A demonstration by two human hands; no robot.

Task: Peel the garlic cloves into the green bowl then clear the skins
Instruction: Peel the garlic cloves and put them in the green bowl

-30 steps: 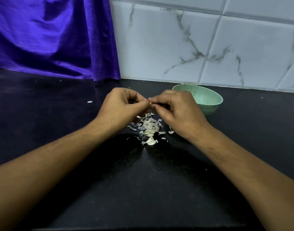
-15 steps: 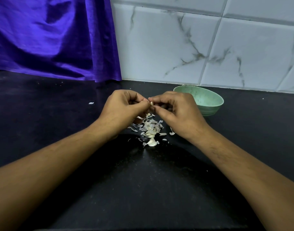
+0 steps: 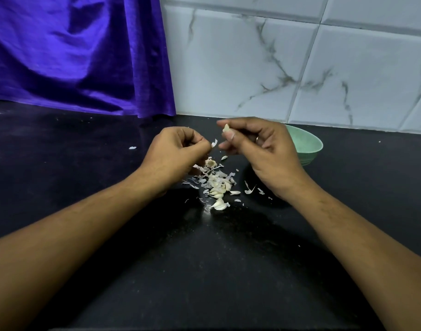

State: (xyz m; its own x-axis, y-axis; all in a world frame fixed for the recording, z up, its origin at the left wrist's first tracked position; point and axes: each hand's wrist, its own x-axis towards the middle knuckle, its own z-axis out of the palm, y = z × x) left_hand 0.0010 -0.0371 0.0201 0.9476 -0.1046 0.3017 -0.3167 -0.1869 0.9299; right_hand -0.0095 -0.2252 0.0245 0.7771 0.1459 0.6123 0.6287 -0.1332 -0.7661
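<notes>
1. Head view down onto a black counter point(image 3: 204, 271), with both forearms reaching in from 6 o'clock.
2. Pinches a pale garlic clove point(image 3: 226, 128) in the right hand point(image 3: 259, 149), thumb and forefinger closed narrowly on it and the other fingers curled in. Held up off the counter. Ring point(image 3: 257, 139) on one finger.
3. Grips a small white skin scrap point(image 3: 213, 143) at the fingertips of the left hand point(image 3: 173, 151), fingers curled tight. Just at 9 o'clock of the right hand, close but not touching.
4. Lying on the counter at 6 o'clock of both hands, between the wrists: a pile of cloves and skins point(image 3: 216, 185), with a few flakes scattered toward 3 o'clock.
5. Standing at 3 o'clock of the right hand, partly hidden behind it: green bowl point(image 3: 307, 144). Cannot tell what is inside.
6. Well apart at 9 o'clock of the left hand: one stray flake point(image 3: 132, 147).
7. Hanging at 11 o'clock down to the counter's back edge: purple cloth point(image 3: 73, 56). At 1 o'clock: marbled white tiles point(image 3: 300, 56).
</notes>
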